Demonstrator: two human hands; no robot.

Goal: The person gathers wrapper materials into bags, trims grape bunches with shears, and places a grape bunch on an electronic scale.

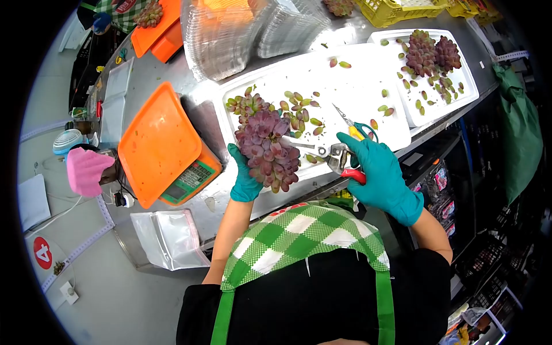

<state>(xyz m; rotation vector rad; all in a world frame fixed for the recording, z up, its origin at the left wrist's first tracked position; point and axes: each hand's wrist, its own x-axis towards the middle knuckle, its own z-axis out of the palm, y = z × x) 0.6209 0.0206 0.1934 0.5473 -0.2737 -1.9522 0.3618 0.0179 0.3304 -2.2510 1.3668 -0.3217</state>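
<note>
My left hand [245, 177], in a teal glove, is closed around the lower side of a bunch of purple-red grapes [266, 144] over a white tray [241, 86]. Pruning shears [338, 160] with a red handle are gripped in my right hand [374, 169], also gloved. Their blades point left, toward the bunch; whether they touch it I cannot tell. Just beyond my right fingers is a pair of small pointed scissors [345, 117] with dark teal loops and some yellow. Loose grapes [299, 112] lie on the tray beside the bunch.
An orange digital scale [161, 144] stands left, with clear plastic bags [171, 238] below it. Stacked clear clamshells [221, 37] are behind the tray. A second white tray [474, 86] at right holds grape bunches [422, 53] and loose grapes. A yellow crate [397, 14] sits at the back.
</note>
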